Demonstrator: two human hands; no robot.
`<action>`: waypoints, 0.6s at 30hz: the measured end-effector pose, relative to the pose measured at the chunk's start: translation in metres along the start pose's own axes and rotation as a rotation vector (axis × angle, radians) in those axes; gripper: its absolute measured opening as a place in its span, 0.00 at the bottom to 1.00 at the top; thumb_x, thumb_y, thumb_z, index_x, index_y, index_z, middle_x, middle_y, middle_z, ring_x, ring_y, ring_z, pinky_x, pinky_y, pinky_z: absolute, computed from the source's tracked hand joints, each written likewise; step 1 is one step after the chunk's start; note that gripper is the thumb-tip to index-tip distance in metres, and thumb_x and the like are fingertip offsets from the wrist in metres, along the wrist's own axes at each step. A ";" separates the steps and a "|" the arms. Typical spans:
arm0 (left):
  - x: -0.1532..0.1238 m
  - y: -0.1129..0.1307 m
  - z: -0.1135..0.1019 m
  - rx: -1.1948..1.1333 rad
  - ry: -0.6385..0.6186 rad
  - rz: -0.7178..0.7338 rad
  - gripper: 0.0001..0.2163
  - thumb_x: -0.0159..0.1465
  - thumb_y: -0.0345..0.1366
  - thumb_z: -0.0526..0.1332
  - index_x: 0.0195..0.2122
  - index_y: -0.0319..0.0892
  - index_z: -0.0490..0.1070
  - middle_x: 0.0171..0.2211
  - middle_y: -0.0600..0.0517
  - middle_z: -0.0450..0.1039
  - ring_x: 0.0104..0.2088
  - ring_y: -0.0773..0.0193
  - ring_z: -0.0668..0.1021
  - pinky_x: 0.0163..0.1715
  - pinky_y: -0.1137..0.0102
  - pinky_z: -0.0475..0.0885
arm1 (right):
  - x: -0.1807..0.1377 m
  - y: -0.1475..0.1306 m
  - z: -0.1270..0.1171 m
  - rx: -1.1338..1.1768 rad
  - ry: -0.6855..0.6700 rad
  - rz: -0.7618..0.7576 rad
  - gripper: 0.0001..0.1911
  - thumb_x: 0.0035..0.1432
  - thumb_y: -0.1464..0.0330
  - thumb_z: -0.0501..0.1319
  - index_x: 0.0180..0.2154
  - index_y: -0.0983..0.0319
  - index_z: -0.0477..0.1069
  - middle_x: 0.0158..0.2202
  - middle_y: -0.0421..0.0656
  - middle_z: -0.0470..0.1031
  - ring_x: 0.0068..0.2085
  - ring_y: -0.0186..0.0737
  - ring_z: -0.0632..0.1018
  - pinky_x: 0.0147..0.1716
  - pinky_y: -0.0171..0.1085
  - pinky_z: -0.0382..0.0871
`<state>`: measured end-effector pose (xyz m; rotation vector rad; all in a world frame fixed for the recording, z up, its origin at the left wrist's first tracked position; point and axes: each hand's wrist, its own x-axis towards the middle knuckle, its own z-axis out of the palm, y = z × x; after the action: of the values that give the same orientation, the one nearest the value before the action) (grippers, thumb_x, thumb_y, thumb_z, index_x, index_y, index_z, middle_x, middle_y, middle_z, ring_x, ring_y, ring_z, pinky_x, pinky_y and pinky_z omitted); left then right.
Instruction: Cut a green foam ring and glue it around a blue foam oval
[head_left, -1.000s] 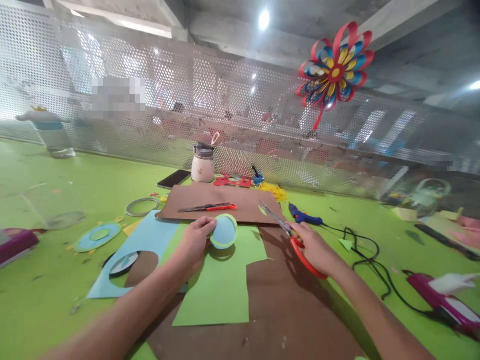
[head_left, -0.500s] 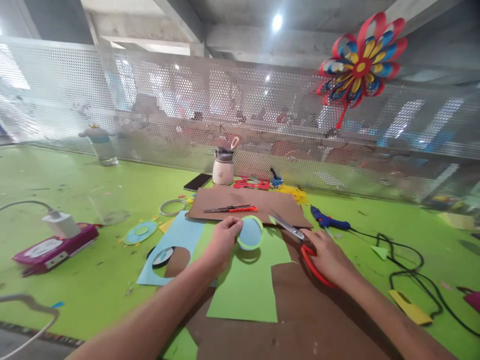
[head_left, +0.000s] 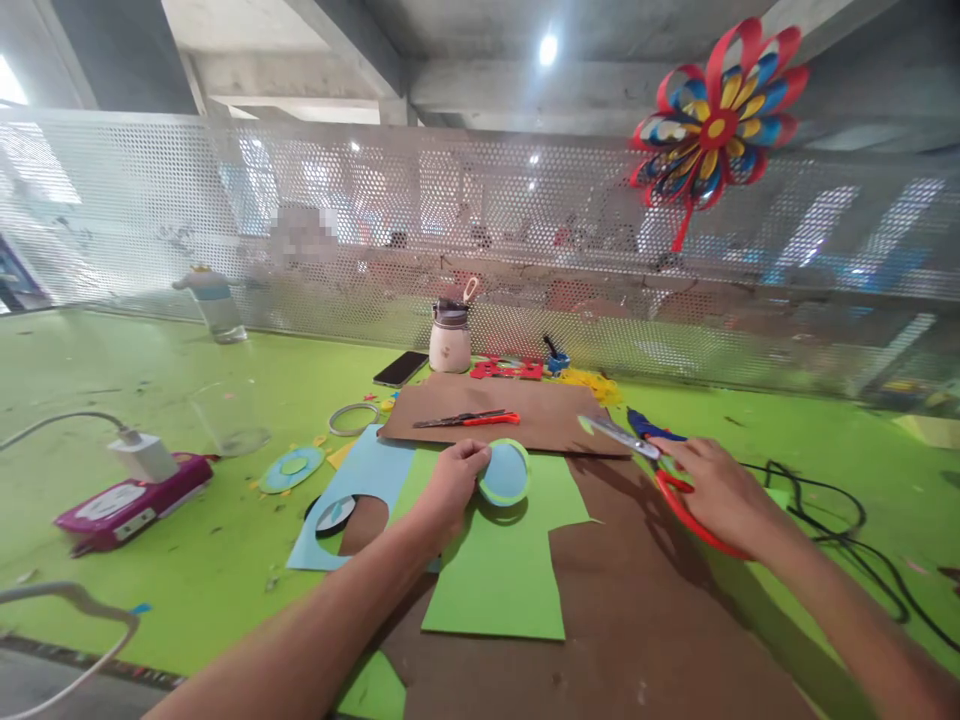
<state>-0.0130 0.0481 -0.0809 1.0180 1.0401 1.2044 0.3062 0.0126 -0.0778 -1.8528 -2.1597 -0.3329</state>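
Observation:
My left hand (head_left: 454, 487) pinches the edge of a blue paper disc (head_left: 504, 473) with a light green rim. The disc is held above a green paper sheet (head_left: 499, 580). To the right, my right hand (head_left: 712, 487) grips red-handled scissors (head_left: 675, 490), their blades pointing up and left, apart from the disc. A small green scrap (head_left: 586, 425) is by the blade tips. Left of the green sheet lies a blue sheet (head_left: 360, 465) with a round hole cut in it. Brown cardboard (head_left: 637, 620) lies beneath the sheets.
Another pair of orange-handled scissors (head_left: 480, 418) rests on a brown board (head_left: 525, 400). Behind stand a bottle (head_left: 450, 340) and a phone (head_left: 400, 368). A blue glue gun (head_left: 652, 424) is partly behind my right hand. A purple power strip (head_left: 135, 505) sits left.
My right hand has moved right with the scissors, away from the disc, now partly covering the glue gun. My left hand still holds the disc over the green sheet.

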 end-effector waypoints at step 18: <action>-0.010 0.017 0.001 -0.052 -0.269 -0.020 0.07 0.55 0.38 0.63 0.26 0.40 0.71 0.25 0.52 0.69 0.27 0.65 0.70 0.29 0.71 0.63 | -0.011 -0.079 0.019 0.191 0.120 -0.005 0.27 0.50 0.78 0.55 0.53 0.60 0.63 0.39 0.49 0.66 0.44 0.52 0.68 0.43 0.45 0.67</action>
<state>-0.0162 0.0399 -0.0639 1.0925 0.8024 1.0398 0.2283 -0.0026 -0.0991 -1.6803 -2.0393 -0.2239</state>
